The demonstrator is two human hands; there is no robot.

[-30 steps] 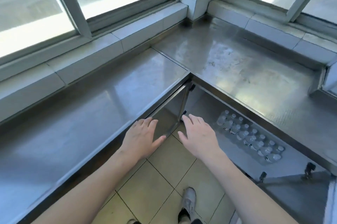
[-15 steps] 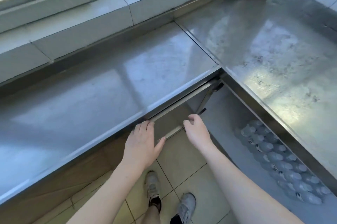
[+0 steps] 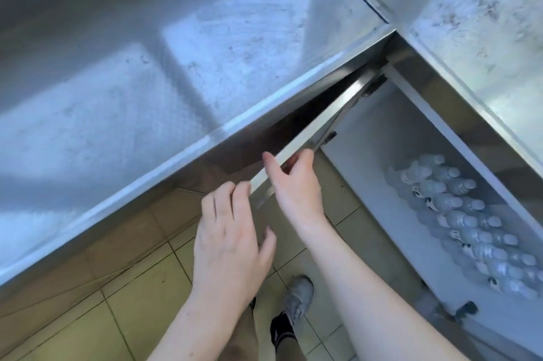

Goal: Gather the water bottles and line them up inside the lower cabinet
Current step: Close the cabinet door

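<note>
Head view, looking straight down at the corner of a steel counter. The right hand grips the top edge of the open cabinet door — thumb on one side, fingers curled over the other. The left hand holds nothing, fingers straight, tips just at the door's near end; can't tell if they touch. Water bottles already lie in two tight rows on the lower cabinet floor, to the right, well apart from both hands — caps twd the back wall. Grey shoe on tan floor tiles below.
</note>
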